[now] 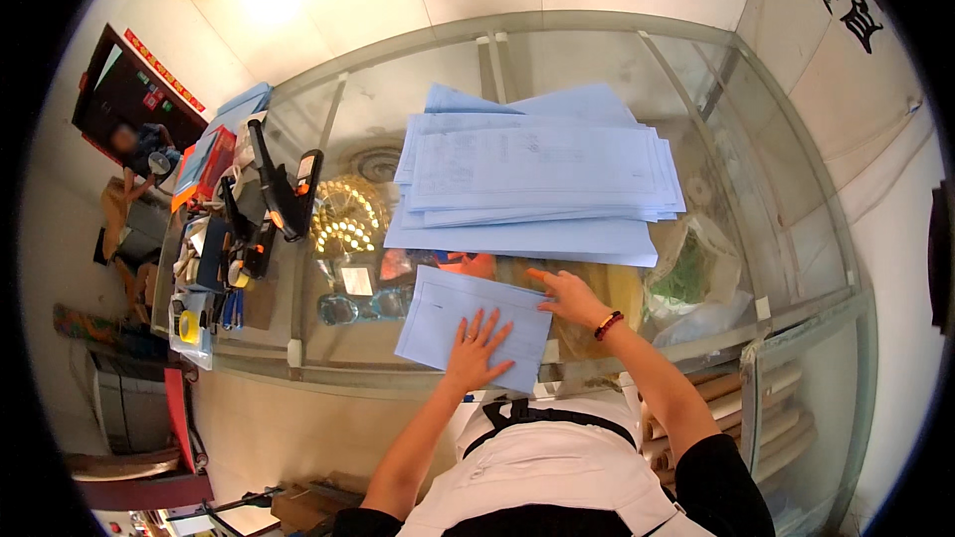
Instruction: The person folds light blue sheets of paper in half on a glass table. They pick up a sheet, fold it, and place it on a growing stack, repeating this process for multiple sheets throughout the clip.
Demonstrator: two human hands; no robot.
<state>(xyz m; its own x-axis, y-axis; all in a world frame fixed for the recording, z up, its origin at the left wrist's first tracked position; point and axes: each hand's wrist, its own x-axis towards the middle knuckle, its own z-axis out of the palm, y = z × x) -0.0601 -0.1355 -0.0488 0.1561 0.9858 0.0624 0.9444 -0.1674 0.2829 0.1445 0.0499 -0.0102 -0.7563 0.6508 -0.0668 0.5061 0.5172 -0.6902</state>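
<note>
Over counter [617, 22]: left hand [475, 356] splayed on one sheet [435, 318], right hand [574, 299] grasping one orange item [536, 274].

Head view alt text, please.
A left hand lies spread on blue paper, with the right hand at its right edge, on a glass-topped counter. Beyond is a larger stack of blue sheets; to the left, black-and-orange tools and other clutter.
</note>
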